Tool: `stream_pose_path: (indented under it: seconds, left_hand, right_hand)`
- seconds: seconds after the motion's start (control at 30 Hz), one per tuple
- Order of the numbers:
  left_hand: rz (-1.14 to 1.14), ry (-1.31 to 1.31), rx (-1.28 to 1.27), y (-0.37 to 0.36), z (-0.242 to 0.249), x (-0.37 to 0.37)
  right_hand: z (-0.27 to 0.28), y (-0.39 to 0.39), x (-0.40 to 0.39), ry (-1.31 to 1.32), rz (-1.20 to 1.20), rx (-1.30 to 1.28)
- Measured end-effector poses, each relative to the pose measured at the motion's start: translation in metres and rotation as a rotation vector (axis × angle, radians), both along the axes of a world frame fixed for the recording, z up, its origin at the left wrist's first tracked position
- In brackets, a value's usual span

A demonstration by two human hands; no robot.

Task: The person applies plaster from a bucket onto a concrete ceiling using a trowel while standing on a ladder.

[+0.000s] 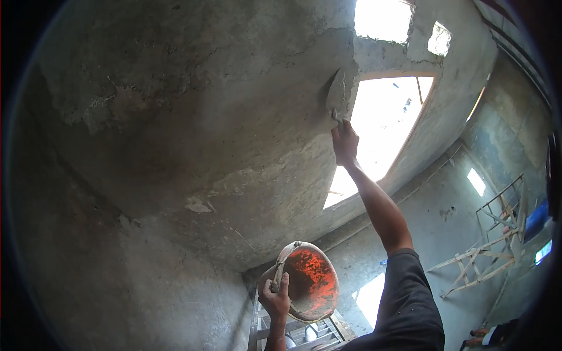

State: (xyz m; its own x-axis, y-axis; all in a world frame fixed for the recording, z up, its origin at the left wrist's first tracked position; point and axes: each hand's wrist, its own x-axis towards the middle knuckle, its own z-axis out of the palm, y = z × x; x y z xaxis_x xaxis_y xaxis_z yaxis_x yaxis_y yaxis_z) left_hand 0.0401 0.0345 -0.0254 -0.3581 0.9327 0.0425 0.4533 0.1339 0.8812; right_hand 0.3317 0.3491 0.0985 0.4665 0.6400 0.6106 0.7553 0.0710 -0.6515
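Note:
My right hand [345, 142] is raised at arm's length, its fingers wrapped round the handle of a trowel [336, 92]. The pointed blade lies at the grey plastered wall [252, 111], just left of the bright window opening [389, 114]. Lower down, my left hand [275, 299] grips the near-left rim of a bucket [321, 275]. Orange shows on the bucket's inside between patches of grey mortar, and its mouth is tilted toward me. How much mortar lies at the bottom is hard to make out.
Under the bucket is a slatted wooden platform [325, 342], with my feet [311, 332] partly visible. A wooden trestle frame [483, 257] stands at right, near a blue drum [535, 221]. Another person's hands [479, 337] show at the lower right. Smaller openings [383, 20] pierce the wall above.

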Motion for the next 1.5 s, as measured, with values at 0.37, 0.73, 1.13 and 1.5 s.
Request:
stream_pose_path:
  seconds: [0.37, 0.73, 1.13, 1.5]
  left_hand:
    - [0.017, -0.023, 0.036, 0.001, -0.002, 0.0]
    - [0.012, -0.07, -0.039, -0.005, 0.003, 0.002]
    - [0.011, -0.093, -0.077, 0.001, 0.011, 0.0]
    - [-0.003, -0.096, -0.083, 0.002, 0.006, 0.0]
  right_hand:
    - [0.057, 0.043, 0.012, -0.014, 0.071, 0.145]
    - [-0.111, -0.054, -0.039, -0.082, 0.353, 0.006]
    - [-0.052, 0.035, -0.075, 0.036, 0.124, 0.242]
    - [-0.021, 0.006, -0.054, 0.572, 0.219, 0.086]
